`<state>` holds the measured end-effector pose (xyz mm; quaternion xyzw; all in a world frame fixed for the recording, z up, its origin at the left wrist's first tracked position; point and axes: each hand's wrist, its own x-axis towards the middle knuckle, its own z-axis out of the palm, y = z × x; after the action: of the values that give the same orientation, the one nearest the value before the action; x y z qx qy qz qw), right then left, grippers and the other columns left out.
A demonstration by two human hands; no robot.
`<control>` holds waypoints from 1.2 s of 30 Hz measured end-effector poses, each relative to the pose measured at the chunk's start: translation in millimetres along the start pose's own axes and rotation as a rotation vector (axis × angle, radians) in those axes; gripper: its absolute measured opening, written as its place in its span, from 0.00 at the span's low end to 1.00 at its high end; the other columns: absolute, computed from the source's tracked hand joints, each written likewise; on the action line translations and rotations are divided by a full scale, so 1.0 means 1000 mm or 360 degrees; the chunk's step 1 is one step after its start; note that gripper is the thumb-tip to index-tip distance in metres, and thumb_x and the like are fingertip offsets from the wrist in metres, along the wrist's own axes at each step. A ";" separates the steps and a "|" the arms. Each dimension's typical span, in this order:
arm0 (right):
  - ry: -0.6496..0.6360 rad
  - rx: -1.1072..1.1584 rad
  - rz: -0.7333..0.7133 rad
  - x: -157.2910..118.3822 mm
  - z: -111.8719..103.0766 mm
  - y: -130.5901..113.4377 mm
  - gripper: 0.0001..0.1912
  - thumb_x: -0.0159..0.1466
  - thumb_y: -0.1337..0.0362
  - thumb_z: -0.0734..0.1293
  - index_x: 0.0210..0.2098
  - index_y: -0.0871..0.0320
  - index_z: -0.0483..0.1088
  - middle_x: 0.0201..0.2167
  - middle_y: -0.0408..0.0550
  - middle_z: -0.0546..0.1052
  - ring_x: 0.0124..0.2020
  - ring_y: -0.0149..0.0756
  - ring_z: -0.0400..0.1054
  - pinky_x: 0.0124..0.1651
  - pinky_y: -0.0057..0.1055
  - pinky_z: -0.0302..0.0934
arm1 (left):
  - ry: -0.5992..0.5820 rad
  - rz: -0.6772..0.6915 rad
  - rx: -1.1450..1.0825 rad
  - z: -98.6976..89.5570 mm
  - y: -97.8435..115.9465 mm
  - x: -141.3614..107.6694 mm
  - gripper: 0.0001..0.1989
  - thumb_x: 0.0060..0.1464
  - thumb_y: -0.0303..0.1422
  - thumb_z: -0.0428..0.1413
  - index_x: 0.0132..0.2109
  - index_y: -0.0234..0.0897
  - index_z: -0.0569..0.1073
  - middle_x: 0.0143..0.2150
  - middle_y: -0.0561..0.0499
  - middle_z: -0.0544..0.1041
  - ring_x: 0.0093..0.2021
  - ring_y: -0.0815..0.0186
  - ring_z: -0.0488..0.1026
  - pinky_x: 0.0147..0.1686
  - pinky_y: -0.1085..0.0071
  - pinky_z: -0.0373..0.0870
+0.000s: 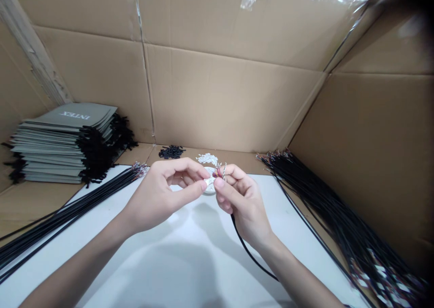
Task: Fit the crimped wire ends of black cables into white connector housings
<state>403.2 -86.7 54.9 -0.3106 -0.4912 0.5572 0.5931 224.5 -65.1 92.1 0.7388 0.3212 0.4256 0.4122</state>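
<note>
My left hand pinches a small white connector between thumb and forefinger. My right hand is closed on the thin coloured wires at the end of a black cable, which hangs down and curves to the right below it. Several bare wires stick up between the right thumb and fingers. The connector and the wires meet between both sets of fingertips; whether they are joined I cannot tell. Just behind the fingertips is a round white dish, partly hidden by them.
Small black pieces and small white pieces lie in two piles at the back. Black cable bundles lie on the left and right. A stack of grey sheets stands left. Cardboard walls surround the white tabletop.
</note>
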 end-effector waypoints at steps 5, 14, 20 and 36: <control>0.0132 -0.0251 -0.0173 -0.001 0.003 0.000 0.10 0.65 0.58 0.71 0.31 0.56 0.70 0.22 0.39 0.69 0.22 0.26 0.58 0.23 0.24 0.55 | -0.0025 -0.0018 -0.0045 0.001 0.001 0.000 0.03 0.58 0.30 0.60 0.37 0.38 0.79 0.34 0.54 0.81 0.34 0.69 0.75 0.34 0.77 0.72; 0.0265 -0.0486 -0.0382 -0.001 0.005 -0.002 0.10 0.65 0.61 0.69 0.29 0.56 0.70 0.25 0.41 0.70 0.27 0.30 0.61 0.33 0.29 0.59 | 0.0024 0.0005 -0.0441 0.002 -0.019 0.017 0.02 0.52 0.29 0.65 0.34 0.36 0.80 0.32 0.52 0.80 0.32 0.69 0.76 0.33 0.76 0.74; 0.0298 -0.0476 -0.0406 -0.001 0.005 -0.001 0.11 0.65 0.61 0.70 0.28 0.56 0.69 0.23 0.41 0.69 0.27 0.30 0.60 0.33 0.29 0.59 | 0.0019 0.0007 -0.0495 0.003 -0.024 0.018 0.03 0.51 0.29 0.67 0.34 0.35 0.81 0.32 0.50 0.81 0.32 0.67 0.77 0.33 0.74 0.76; 0.0306 -0.0483 -0.0406 -0.002 0.004 0.001 0.11 0.64 0.60 0.71 0.28 0.55 0.69 0.26 0.42 0.72 0.28 0.31 0.62 0.33 0.29 0.58 | 0.0128 0.0124 -0.0268 0.005 -0.024 0.014 0.03 0.52 0.30 0.66 0.35 0.36 0.81 0.35 0.49 0.83 0.35 0.65 0.79 0.37 0.73 0.78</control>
<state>399.0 -89.5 54.6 -0.3834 -0.5459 0.3650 0.6494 231.8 -44.4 74.5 0.6958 0.2716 0.4962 0.4426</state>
